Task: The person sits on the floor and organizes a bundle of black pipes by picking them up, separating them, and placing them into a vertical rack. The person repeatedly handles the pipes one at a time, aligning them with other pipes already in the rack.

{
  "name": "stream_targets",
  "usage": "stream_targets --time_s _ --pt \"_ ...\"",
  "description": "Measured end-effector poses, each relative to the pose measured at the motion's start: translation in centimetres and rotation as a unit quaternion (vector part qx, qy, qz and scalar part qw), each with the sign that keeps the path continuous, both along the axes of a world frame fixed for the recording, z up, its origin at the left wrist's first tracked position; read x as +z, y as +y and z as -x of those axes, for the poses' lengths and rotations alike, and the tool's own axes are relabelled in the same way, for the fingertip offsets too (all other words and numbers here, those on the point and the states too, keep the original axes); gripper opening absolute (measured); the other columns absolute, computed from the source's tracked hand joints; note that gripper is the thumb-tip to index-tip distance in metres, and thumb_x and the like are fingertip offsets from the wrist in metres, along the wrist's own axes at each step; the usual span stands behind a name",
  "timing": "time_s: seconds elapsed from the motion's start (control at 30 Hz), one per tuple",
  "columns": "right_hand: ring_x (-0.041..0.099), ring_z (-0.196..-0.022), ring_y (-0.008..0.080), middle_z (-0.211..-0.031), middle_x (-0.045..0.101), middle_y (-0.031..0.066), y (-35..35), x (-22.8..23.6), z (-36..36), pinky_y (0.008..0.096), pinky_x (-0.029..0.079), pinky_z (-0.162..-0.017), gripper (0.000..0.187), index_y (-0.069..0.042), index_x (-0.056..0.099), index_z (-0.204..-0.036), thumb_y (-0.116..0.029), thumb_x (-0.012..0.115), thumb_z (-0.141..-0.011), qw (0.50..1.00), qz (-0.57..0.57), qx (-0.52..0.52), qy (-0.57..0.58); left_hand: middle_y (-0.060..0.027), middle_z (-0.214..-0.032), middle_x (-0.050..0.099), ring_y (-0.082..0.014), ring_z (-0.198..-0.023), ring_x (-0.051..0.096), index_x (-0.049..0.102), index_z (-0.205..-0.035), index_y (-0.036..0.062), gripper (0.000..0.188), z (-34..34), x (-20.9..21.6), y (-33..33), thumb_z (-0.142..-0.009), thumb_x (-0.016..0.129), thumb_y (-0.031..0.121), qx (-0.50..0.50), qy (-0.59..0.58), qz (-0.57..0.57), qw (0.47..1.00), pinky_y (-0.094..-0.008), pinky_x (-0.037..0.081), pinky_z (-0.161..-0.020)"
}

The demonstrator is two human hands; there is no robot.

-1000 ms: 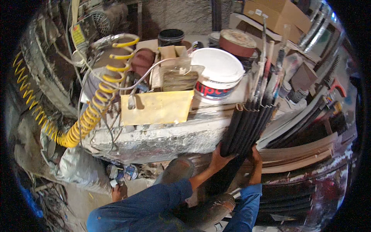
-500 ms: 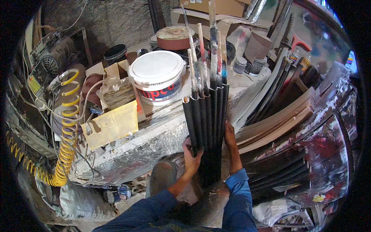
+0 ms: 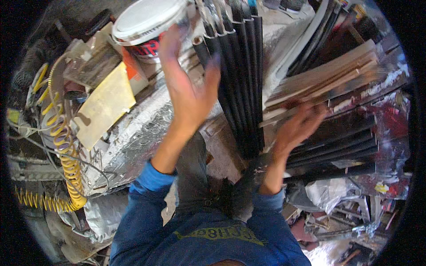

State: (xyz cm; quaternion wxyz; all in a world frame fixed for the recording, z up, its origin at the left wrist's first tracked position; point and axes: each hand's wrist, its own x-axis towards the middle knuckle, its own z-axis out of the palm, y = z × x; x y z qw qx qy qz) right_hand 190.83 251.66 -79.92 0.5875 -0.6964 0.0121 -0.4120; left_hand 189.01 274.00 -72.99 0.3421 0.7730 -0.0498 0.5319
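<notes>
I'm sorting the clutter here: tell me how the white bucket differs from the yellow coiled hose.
The white bucket is squat, round and lidded, with a red band; the yellow coiled hose is a long, thin spiral. The bucket stands on the bench top by the left hand; the hose hangs down at the bench's left end.

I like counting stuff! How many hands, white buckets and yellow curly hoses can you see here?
Bare hands: 2, the left hand and the right hand
White round plastic bucket with lid: 1
Yellow coiled air hose: 1
Total: 4
</notes>
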Motion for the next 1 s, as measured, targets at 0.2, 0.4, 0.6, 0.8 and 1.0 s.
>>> stream_targets --time_s 0.2,0.4,0.6,0.8,1.0 --pt "0.059 -0.099 0.0306 -0.105 0.063 0.0187 7.4 -18.6 17.2 0.0406 0.045 -0.091 0.027 0.004 0.054 -0.12 -0.014 0.046 -0.1 0.971 0.02 0.165 0.171 -0.019 -0.131 0.053 -0.0284 -0.121 0.053 0.037 -0.138 -0.0043 0.059 -3.1 4.9 1.1 -0.091 0.066 0.016 -0.21 0.107 0.129 0.963 -0.0392 0.039 -0.107" --pt "0.058 -0.101 0.0412 -0.11 0.062 0.0222 6.3 -28.5 21.5 0.0459 0.045 -0.093 0.026 0.0 0.059 -0.117 -0.008 0.05 -0.095 0.801 0.237 0.174 0.521 -0.017 -0.126 0.059 -0.0232 -0.118 0.054 0.044 -0.135 -0.0035 0.053 -4.1 4.6 1.8 -0.089 0.061 0.016 -0.194 0.128 0.214 0.949 -0.0344 0.038 -0.105" --pt "0.055 -0.108 0.0429 -0.114 0.058 0.026 6.7 -26.0 17.2 0.048 0.043 -0.094 0.035 0.002 0.054 -0.122 -0.013 0.058 -0.091 0.83 0.221 0.129 0.495 -0.0157 -0.113 0.065 -0.0201 -0.106 0.059 0.055 -0.124 -0.008 0.04 -3.7 6.1 2.2 -0.09 0.055 0.014 -0.197 0.167 0.276 0.926 -0.03 0.043 -0.096" --pt "0.055 -0.093 0.0269 -0.105 0.056 0.0165 8.1 -5.4 8.0 0.0363 0.044 -0.085 0.032 0.004 0.051 -0.119 -0.013 0.059 -0.093 0.985 0.05 0.096 0.133 -0.0176 -0.119 0.062 -0.0289 -0.114 0.058 0.064 -0.111 -0.0038 0.034 -2.2 6.4 2.3 -0.08 0.048 -0.004 -0.158 0.105 0.149 0.97 -0.036 0.041 -0.103" --pt "0.057 -0.102 0.0189 -0.115 0.059 0.0126 7.0 13.6 0.9 0.0319 0.045 -0.091 0.051 0.0 0.044 -0.137 -0.021 0.062 -0.094 0.959 0.086 0.254 -0.095 -0.0162 -0.136 0.052 -0.0341 -0.132 0.043 0.064 -0.118 0.0036 0.047 0.0 7.4 -0.1 -0.073 0.051 -0.001 -0.271 0.088 -0.005 0.958 -0.04 0.028 -0.113"
